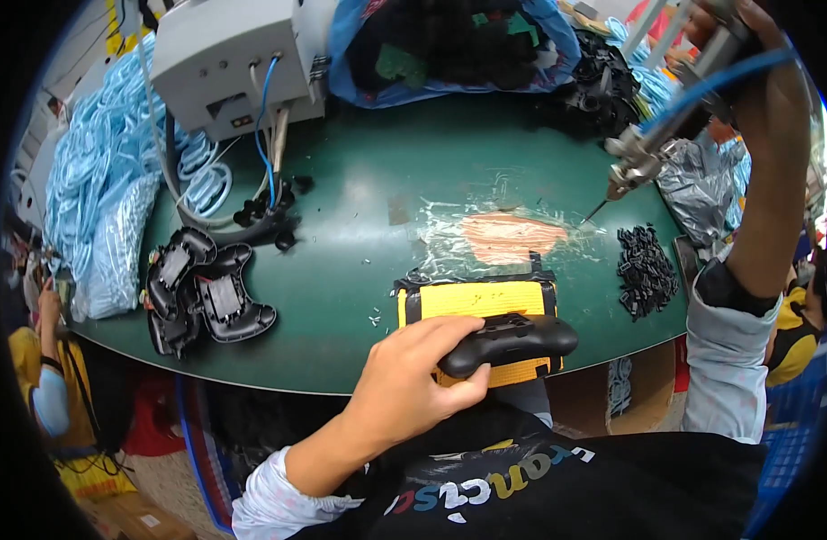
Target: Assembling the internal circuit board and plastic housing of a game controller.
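So the left hand [404, 382] is wrapped around a black gamepad shell [512, 342], pressing it onto the yellow fixture block [481, 301] at the near edge of the green desk [359, 207]. Right hand [755, 81] is up high, gripping a pneumatic screwdriver [652, 148], tip hanging over the taped patch [508, 236]. More shells [206, 297] sit piled to the left.

A blue bag [539, 54] of dark parts sits at the table's [368, 189] far edge; clear bags of pale-blue cable [116, 243] lie left.

Right hand [746, 36] cut off by top edge; controller [512, 342] partly under left-hand fingers [449, 337].
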`<act>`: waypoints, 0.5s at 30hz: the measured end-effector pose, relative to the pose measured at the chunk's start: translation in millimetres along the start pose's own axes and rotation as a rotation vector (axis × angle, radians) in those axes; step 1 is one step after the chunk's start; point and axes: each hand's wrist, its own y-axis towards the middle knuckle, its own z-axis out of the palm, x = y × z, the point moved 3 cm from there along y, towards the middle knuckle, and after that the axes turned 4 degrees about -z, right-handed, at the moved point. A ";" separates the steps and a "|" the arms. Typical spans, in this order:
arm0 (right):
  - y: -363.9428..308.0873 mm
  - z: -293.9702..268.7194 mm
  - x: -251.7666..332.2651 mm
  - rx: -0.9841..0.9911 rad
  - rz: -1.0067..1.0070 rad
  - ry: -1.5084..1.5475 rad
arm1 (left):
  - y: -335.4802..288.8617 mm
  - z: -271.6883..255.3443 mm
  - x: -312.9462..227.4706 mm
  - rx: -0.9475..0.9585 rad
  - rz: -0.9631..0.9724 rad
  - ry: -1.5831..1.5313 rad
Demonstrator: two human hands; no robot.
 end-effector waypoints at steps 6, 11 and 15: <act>-109.3 118.6 -53.6 0.064 0.047 -0.482 | -7.8 11.0 8.5 -0.100 -0.104 -0.070; -184.1 176.4 -100.1 0.004 0.251 -0.043 | 0.0 17.2 2.2 -0.082 -0.023 -0.185; -181.8 184.2 -107.1 -0.081 0.219 -0.016 | -0.5 23.4 6.5 -0.058 -0.050 -0.264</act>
